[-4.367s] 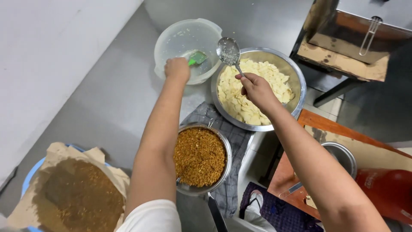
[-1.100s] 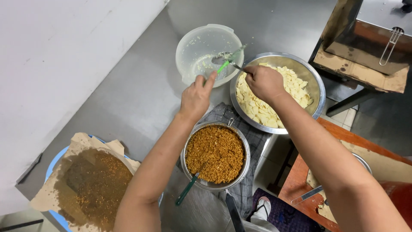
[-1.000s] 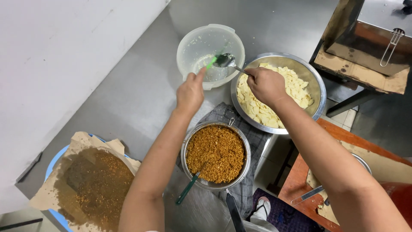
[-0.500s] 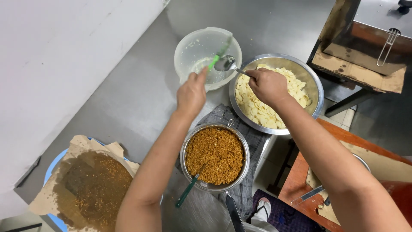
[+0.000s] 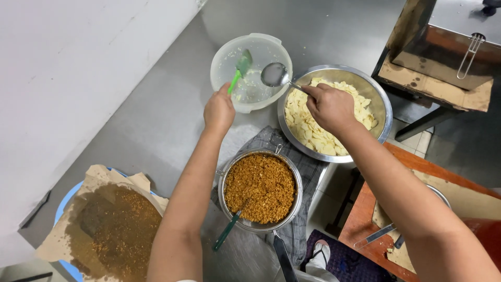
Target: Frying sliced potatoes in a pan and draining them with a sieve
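My left hand holds the handle of a green spatula, whose blade is raised inside a translucent plastic bowl. A metal ladle is gripped by my right hand, its scoop hanging over the gap between the plastic bowl and a wide steel bowl of pale sliced pieces. Below both hands, a steel pan of golden fried crumbs sits on a grey cloth, with a green-handled tool stuck in it.
A blue tray lined with oil-stained brown paper and dark crumbs lies at the lower left. The steel counter meets a white wall on the left. A metal fryer on cardboard stands at the upper right, a wooden stool below.
My left hand swung the green spatula from the steel bowl's side up into the plastic bowl. My right hand lifted the ladle's scoop toward the plastic bowl's rim.
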